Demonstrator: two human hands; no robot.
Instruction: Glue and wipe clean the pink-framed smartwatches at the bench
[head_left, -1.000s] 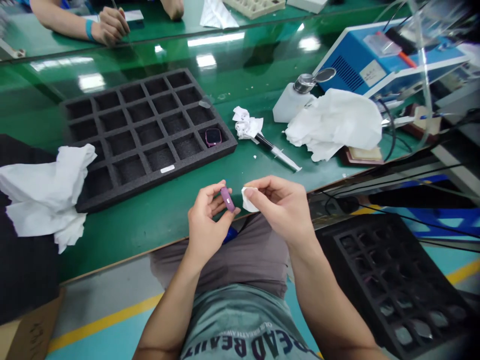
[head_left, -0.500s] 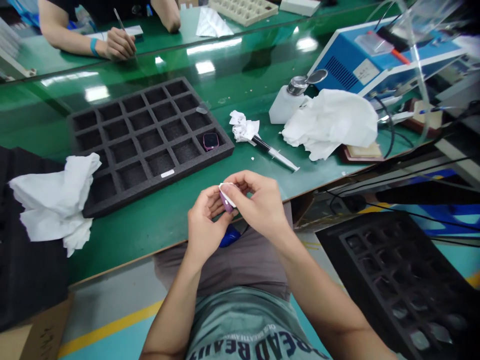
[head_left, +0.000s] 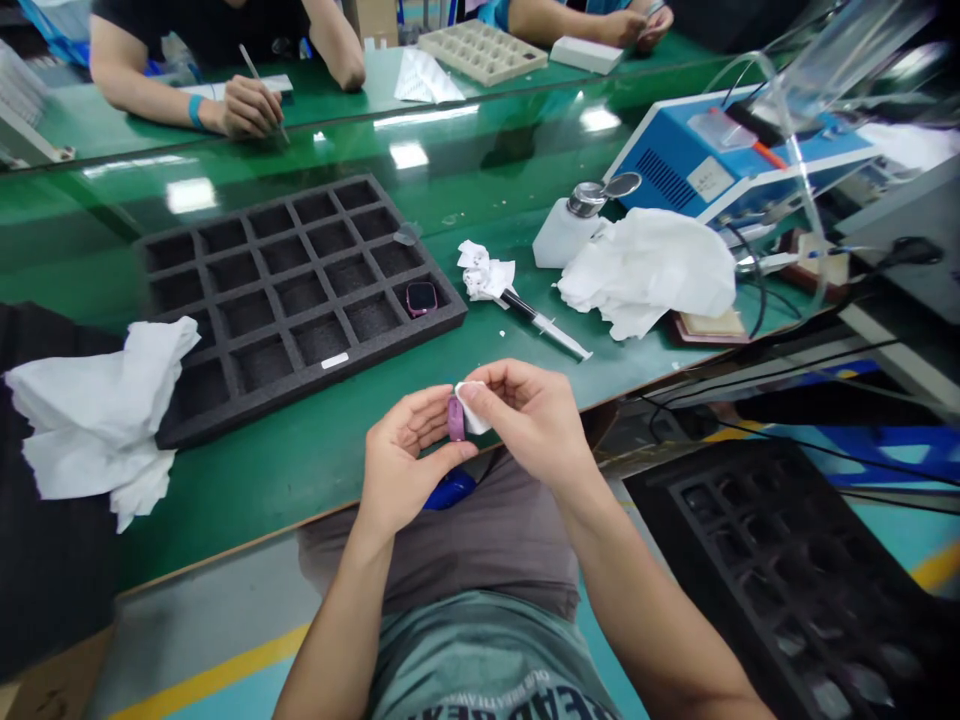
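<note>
Close to the bench's front edge, a small purple watch case [head_left: 456,419] is held on edge between my two hands. My left hand [head_left: 409,440] grips it with thumb and fingers at its ends. My right hand [head_left: 529,415] pinches a folded white wipe [head_left: 474,408] against the right side of the case. The far fingers of the right hand are partly hidden behind the wipe. A similar watch case with a dark screen [head_left: 421,298] lies in the near right compartment of the black foam tray [head_left: 341,360].
Crumpled white cloths lie at left [head_left: 105,410] and right [head_left: 649,270]. A syringe [head_left: 547,325], a white pump bottle [head_left: 562,232] and a blue machine [head_left: 675,160] stand beyond my right hand. Another foam tray [head_left: 795,560] is low at right. Co-workers sit across the bench.
The purple case has turned so its narrow side faces me, and the wipe now shows more on its right. My view has shifted slightly; a second co-worker's hands now show at the top.
</note>
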